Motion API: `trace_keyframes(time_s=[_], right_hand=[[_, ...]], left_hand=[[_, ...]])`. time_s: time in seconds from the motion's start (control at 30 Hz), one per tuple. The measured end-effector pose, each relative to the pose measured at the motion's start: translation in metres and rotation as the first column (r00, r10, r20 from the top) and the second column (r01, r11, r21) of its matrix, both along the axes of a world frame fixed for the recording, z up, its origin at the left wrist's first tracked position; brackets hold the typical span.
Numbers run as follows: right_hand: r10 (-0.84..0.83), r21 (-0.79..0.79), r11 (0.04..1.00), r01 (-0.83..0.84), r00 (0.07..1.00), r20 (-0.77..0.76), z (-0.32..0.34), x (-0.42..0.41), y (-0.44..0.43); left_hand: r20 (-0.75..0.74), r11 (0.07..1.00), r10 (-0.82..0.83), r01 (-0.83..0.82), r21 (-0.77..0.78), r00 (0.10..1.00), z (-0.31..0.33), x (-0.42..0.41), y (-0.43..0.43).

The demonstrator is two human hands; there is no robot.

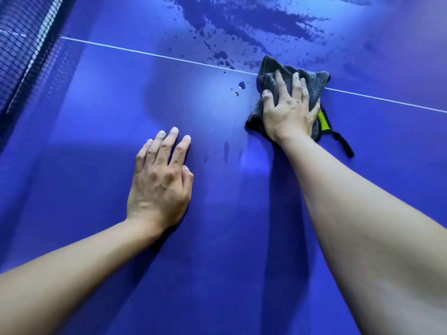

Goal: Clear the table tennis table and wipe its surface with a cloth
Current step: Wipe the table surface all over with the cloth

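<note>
While the right hand [289,110] presses flat on the grey microfibre cloth [312,85], its fingers are spread and bent slightly over the bunched fabric, pinning it to the blue table tennis table [96,117] rather than closing around it. Most of the cloth lies under the palm and beyond the fingertips, crumpled into folds, with its far corner crossing the white centre line [145,53]. From under the wrist side of the hand, to the right, a yellow-green tag [323,120] and a black strap loop [343,143] stick out onto the table.

Left of the cloth hand and nearer the person, well apart from it, the left hand [160,180] rests palm down on bare table, fingers extended and holding nothing.

Between the two hands, just left of the cloth, a few water droplets [239,89] sit on the surface. Beyond the cloth's far edge, past the white line, dark wet smears and splashes [254,18] spread across the blue top. Far to the left of both hands, the black net [26,44] with its white band runs along the frame's edge.
</note>
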State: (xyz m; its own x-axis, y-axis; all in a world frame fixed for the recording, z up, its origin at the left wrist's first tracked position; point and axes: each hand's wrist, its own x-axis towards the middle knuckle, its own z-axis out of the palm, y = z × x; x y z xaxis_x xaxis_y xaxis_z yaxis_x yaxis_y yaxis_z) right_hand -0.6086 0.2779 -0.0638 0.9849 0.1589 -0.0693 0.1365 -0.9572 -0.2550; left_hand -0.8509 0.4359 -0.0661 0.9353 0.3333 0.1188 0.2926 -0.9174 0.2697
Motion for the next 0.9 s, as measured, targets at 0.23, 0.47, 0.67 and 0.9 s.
trace_keyframes(time_s=[0.23,0.47,0.67,0.9], right_hand=[[0.032,0.015,0.999,-0.031,0.999,-0.033,0.005,-0.008,0.002],[0.164,0.019,0.986,-0.164,0.986,-0.007,0.001,-0.111,0.01],[0.201,0.015,0.979,-0.201,0.979,0.023,-0.001,-0.212,-0.012],[0.209,0.014,0.978,-0.209,0.978,0.016,0.002,-0.304,-0.033]], left_hand=[[-0.023,1.0,0.009,-0.009,-0.018,1.0,0.004,-0.001,0.001],[-0.02,0.993,0.009,-0.011,-0.114,1.0,0.008,-0.004,0.004],[-0.015,0.967,0.005,-0.009,-0.255,1.0,0.013,-0.004,0.007],[-0.027,0.97,0.086,-0.09,-0.228,0.996,0.027,-0.093,-0.006]])
